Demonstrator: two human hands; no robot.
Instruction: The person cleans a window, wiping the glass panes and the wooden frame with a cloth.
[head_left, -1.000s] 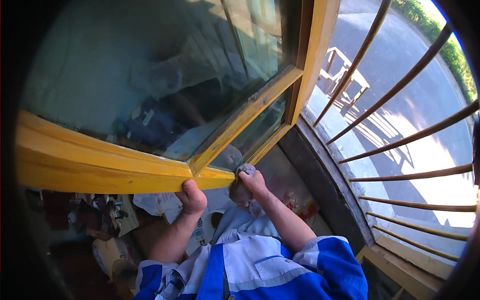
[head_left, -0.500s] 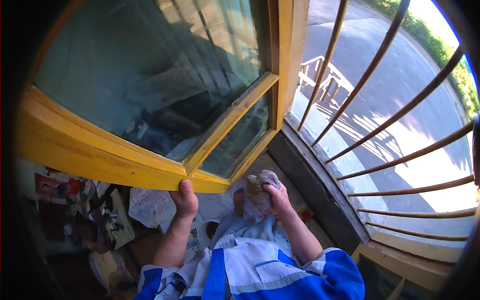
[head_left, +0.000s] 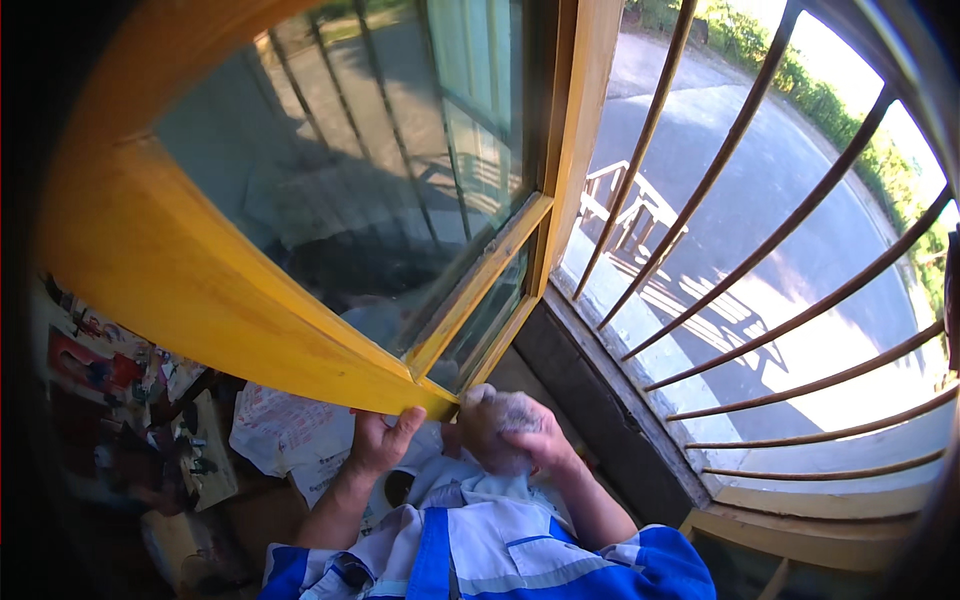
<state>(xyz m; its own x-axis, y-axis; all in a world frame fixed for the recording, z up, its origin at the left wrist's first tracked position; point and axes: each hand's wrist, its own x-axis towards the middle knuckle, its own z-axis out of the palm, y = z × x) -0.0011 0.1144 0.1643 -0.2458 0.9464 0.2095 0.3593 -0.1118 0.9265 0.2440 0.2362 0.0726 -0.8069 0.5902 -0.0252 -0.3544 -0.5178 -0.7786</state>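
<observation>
A yellow wooden window sash [head_left: 250,330] with glass panes stands swung inward in front of me. My left hand [head_left: 380,442] grips its lower edge, with the thumb on the near face and the fingers partly hidden behind the wood. A crumpled greyish-brown rag [head_left: 492,425] is bunched in my right hand [head_left: 540,440]. That hand is closed round the cloth, right by the sash's lower right corner; whether the rag touches the wood is hard to tell.
Rusty metal bars [head_left: 745,140] cross the window opening on the right, above a worn sill [head_left: 625,395]. White printed plastic bags [head_left: 285,430] lie below the sash. Mixed clutter [head_left: 115,400] fills the lower left.
My right hand has brought the rag left and down to the sash's corner. The left hand still holds the lower edge, and the sash appears turned, its corner nearer to me.
</observation>
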